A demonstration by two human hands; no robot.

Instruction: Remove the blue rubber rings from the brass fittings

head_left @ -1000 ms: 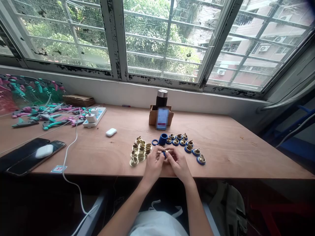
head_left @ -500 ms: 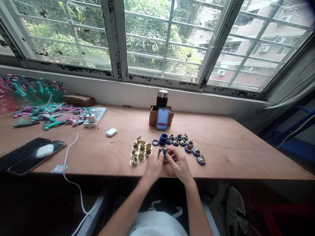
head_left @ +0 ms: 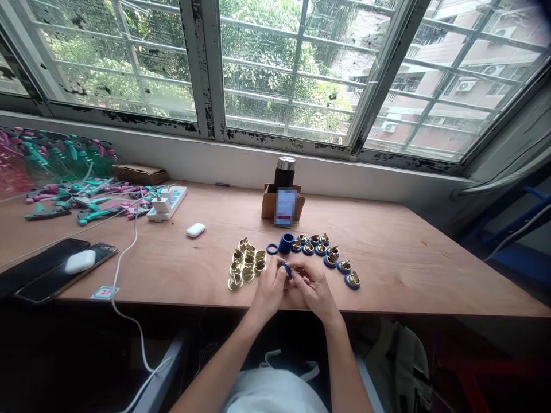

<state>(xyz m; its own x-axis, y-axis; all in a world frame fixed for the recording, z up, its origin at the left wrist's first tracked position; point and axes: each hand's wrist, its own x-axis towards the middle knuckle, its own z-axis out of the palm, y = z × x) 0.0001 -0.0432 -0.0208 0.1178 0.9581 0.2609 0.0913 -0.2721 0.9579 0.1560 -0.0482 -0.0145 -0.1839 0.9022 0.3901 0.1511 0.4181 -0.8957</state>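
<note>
Between the hands (head_left: 270, 285) tilts a partly hidden blue ring (head_left: 286, 268).

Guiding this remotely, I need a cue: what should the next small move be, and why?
Probably press around the blue ring with the left hand and right hand: both pinch it, its fit is hidden, and the brass pieces at right have blue rims.

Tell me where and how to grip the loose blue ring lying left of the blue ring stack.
Pinch the loose blue ring across its left rim, one fingertip in the hole, coming from above. That seems best: it lies flat with an open centre, and the blue ring stack stands close by its right side.
</note>
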